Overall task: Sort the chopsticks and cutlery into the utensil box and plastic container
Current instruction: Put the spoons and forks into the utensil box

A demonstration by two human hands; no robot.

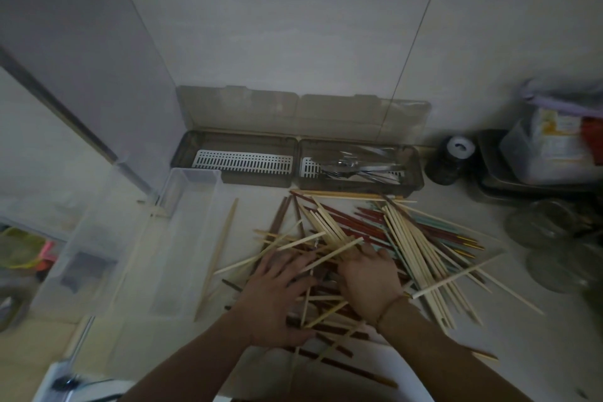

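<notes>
Chopsticks (pixel 375 238) sprawl in a loose, crossed heap over the middle of the pale, smooth counter (pixel 538 352): slim pale wooden sticks, dark reddish-brown ones and a few teal with gold tips, fanning toward the right edge. I see both my hands pressed flat into the pile. My left hand (pixel 277 297) lies palm down with fingers spread wide over the near sticks, and my right hand (pixel 368 281) sits just beside it, fingers reaching forward into the heap; neither has closed around a stick as far as I can tell.

At the back edge against the tiled wall stands the utensil box (pixel 241 157), smoky translucent plastic, two long compartments with lids tipped up behind. Its left compartment shows only a white slotted tray; the right one holds shiny metal cutlery (pixel 355 166).

Left of the pile sits the plastic container (pixel 192 238), clear, rectangular and deep, with one pale chopstick lying along its right side.
</notes>
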